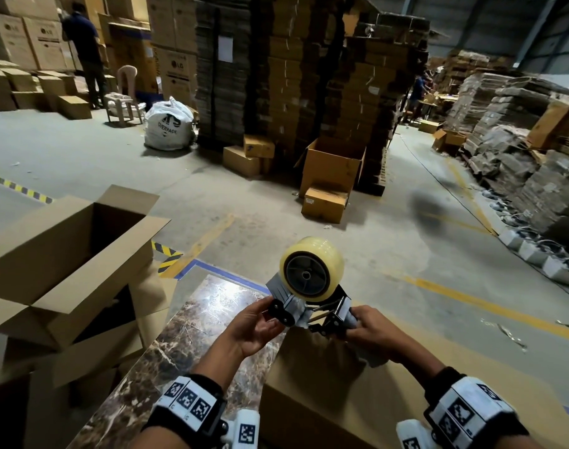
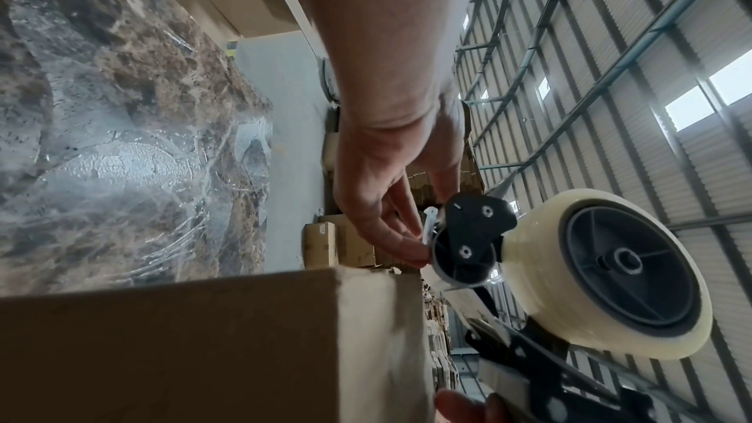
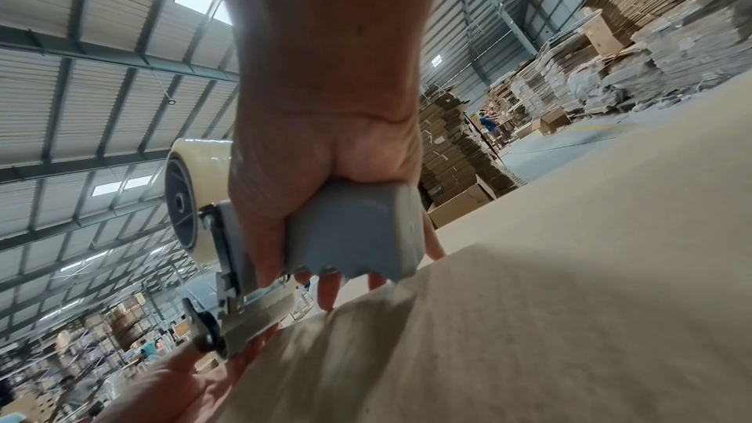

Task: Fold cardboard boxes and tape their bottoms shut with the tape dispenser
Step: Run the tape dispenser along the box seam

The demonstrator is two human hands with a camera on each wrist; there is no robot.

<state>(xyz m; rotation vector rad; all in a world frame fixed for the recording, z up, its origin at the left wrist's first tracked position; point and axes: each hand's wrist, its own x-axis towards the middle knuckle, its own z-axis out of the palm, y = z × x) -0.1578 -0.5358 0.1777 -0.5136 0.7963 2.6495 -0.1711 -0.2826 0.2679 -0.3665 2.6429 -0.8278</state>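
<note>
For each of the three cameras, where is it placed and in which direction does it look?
Head: worn on the head, looks forward and down at both hands, left hand, right hand, and the tape dispenser.
Left wrist: looks along the left forearm to the fingers at the dispenser's front.
Right wrist: looks along the right hand gripping the grey handle.
All share the tape roll and cardboard box.

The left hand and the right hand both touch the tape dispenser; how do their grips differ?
The right hand wraps its fingers fully around the grey handle of the tape dispenser; the left hand only pinches the front end at the roller with its fingertips. The right hand is over the cardboard box; the left hand is beyond the box's edge. Both are bare and wear wrist cameras.
</note>
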